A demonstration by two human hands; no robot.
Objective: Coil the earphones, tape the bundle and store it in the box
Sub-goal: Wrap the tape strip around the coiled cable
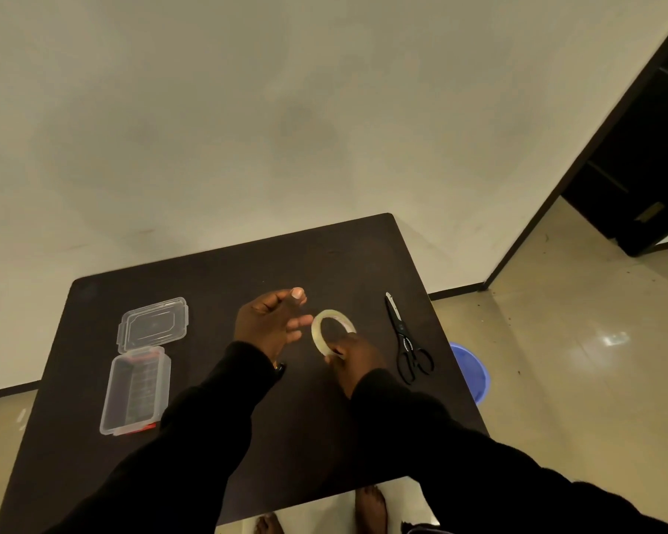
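My right hand point(350, 354) grips the lower edge of a clear tape roll point(330, 329), which stands tilted above the middle of the dark table point(216, 271). My left hand point(272, 321) is just left of the roll, thumb pressed to the forefinger and the other fingertips close to the roll. A small black piece of the earphones point(280, 366) pokes out under that wrist; the rest of them is hidden in the hand. The clear box point(136, 391) lies open at the table's left, with its lid point(153, 323) flat behind it.
Black scissors point(405, 341) lie shut near the table's right edge. A blue bucket point(471, 371) stands on the floor beyond that edge. A pale wall is behind the table, and my bare feet point(369, 506) show below its front edge.
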